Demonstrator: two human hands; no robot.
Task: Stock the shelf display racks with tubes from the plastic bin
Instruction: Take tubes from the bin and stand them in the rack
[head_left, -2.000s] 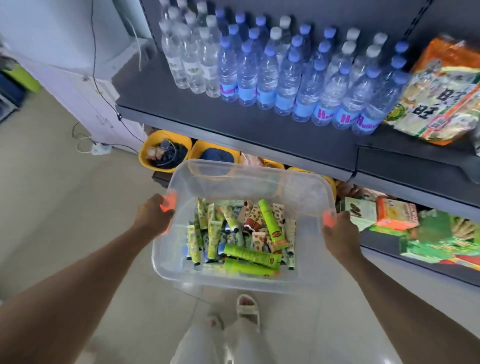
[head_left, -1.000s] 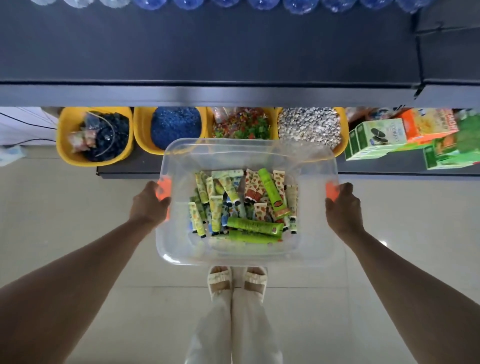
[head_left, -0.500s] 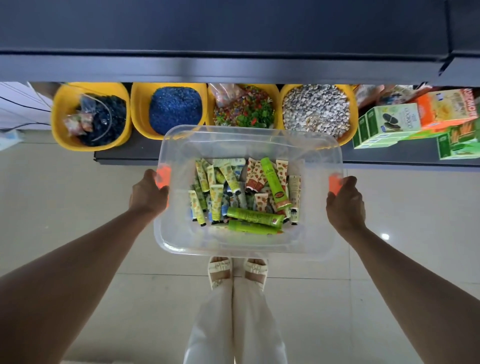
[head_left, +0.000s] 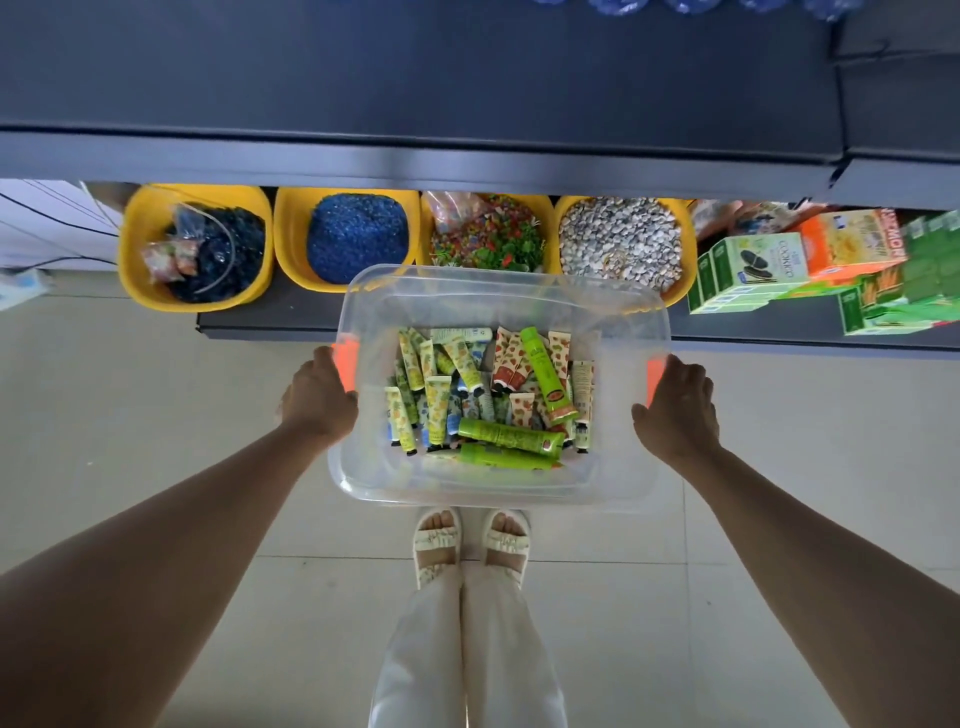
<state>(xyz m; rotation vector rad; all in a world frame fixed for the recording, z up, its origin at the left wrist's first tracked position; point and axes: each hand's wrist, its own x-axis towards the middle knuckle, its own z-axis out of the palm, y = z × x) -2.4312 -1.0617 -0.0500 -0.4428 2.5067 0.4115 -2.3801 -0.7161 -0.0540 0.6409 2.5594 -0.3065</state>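
The left hand (head_left: 319, 397) and right hand (head_left: 675, 408) each clasp an orange handle of the clear bin (head_left: 363, 467), held level above the feet, with the tubes (head_left: 493, 395) heaped loosely inside. No display racks show, perhaps out of frame; keep the bin flat and set it down nearby before picking.

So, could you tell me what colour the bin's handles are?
Orange handles, clearest in the head view.
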